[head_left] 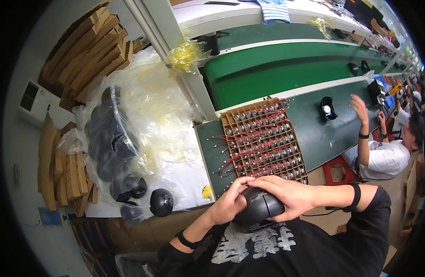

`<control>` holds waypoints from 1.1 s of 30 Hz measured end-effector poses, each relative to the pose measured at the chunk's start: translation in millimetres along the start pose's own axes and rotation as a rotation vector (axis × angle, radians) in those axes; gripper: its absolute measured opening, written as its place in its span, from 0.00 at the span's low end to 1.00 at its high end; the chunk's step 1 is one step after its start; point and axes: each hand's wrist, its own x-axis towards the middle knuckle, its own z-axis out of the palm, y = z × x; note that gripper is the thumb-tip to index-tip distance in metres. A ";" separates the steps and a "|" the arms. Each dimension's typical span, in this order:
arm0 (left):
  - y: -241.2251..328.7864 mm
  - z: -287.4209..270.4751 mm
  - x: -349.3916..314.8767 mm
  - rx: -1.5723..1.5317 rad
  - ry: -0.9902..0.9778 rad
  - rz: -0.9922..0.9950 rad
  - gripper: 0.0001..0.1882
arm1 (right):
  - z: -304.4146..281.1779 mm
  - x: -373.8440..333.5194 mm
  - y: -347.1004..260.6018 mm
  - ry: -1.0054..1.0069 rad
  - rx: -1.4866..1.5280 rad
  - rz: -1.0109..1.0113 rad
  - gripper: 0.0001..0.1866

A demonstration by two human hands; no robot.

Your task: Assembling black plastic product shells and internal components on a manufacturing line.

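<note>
Left hand (227, 208) and right hand (293, 196) cupped round black rounded shell (255, 214), gripping it between them, fingers curled over far side. Right arm (335, 197) bent, elbow wide. Shell held close before black shirt (314, 247), just nearer than compartment tray (228, 120). Red wires (240, 137) overhang tray's left edge. Right of tray, green bench (309, 124) runs toward black housing (329, 109); co-worker's raised hand (359, 108) beyond. Left: white table (187, 184), loose black shell (161, 202) at near edge.
</note>
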 end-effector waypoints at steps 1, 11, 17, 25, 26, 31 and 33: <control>2.1 -1.7 -1.2 0.072 -0.033 0.015 0.48 | -0.2 -0.2 -1.0 0.011 0.007 0.024 0.48; 71.2 24.0 -8.5 0.799 0.048 0.019 0.54 | -26.5 7.5 -28.8 0.041 -0.120 -0.033 0.52; 97.3 34.0 -8.5 0.914 0.137 0.242 0.53 | -45.9 13.8 -62.1 0.096 -0.204 -0.061 0.53; 118.6 32.3 -27.1 0.955 0.067 0.193 0.52 | -40.5 6.9 -74.7 0.093 -0.184 -0.099 0.49; 120.0 31.0 -28.8 0.954 0.064 0.190 0.52 | -38.9 6.6 -74.5 0.097 -0.140 -0.092 0.49; 117.8 27.7 -36.4 0.889 -0.008 0.038 0.52 | -26.7 2.8 -67.4 0.099 -0.021 -0.062 0.47; 116.2 27.7 -37.3 0.848 -0.027 -0.005 0.52 | -21.6 0.7 -64.6 0.078 0.064 -0.015 0.46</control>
